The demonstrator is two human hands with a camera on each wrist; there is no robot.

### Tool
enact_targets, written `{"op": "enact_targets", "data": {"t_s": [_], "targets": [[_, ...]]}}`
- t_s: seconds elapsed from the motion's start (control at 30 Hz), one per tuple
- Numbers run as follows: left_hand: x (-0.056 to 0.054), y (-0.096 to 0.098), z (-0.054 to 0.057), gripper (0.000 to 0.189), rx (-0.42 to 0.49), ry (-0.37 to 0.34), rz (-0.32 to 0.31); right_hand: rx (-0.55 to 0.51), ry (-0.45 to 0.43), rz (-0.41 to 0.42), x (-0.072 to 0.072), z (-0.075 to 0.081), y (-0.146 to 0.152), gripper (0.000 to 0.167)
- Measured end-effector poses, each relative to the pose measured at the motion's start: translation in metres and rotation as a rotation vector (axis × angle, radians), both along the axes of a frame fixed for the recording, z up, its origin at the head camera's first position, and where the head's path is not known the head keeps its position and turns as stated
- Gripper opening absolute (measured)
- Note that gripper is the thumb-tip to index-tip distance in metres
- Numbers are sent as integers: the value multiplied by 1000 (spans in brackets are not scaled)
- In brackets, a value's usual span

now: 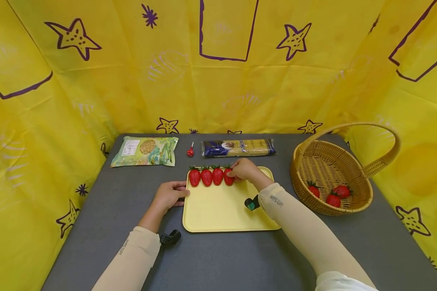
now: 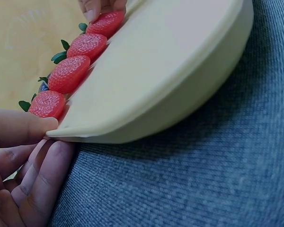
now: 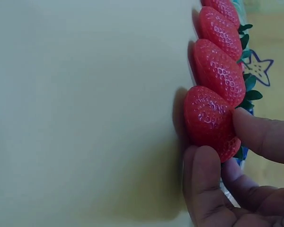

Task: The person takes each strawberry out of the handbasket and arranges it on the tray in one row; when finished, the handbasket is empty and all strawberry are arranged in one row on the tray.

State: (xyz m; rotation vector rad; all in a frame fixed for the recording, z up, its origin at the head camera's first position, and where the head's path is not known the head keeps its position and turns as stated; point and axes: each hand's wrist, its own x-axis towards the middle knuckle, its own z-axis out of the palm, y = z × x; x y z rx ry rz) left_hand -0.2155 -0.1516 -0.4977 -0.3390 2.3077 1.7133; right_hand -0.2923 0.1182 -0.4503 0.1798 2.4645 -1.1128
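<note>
A pale yellow rectangular tray (image 1: 222,210) lies on the dark table, with several red strawberries (image 1: 206,178) in a row along its far edge, green leaves pointing away. My left hand (image 1: 170,195) grips the tray's left rim, thumb above and fingers beneath, as the left wrist view shows. At the right end of the row my right hand (image 1: 245,169) pinches one strawberry (image 3: 206,116) between thumb and fingers. That strawberry lies against its neighbour (image 3: 220,71), low over the tray surface.
Right of the tray stands a wicker basket (image 1: 298,184) with a tall handle, holding three strawberries (image 1: 334,200). Behind the tray lie a green food packet (image 1: 149,151), a red lollipop (image 1: 190,152) and a pasta packet (image 1: 238,148). Yellow patterned cloth (image 1: 218,93) surrounds the table.
</note>
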Motion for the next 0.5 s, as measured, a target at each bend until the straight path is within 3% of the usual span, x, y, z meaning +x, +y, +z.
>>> {"op": "enact_targets", "data": {"t_s": [0.23, 0.37, 0.5], "targets": [[0, 2, 0, 43, 2, -7, -7, 2, 10, 48, 7, 12, 13, 39], [1, 0, -1, 44, 6, -6, -14, -32, -6, 119, 16, 38, 35, 45], [0, -1, -1, 46, 10, -2, -11, -99, -67, 325, 28, 76, 71, 44]]}}
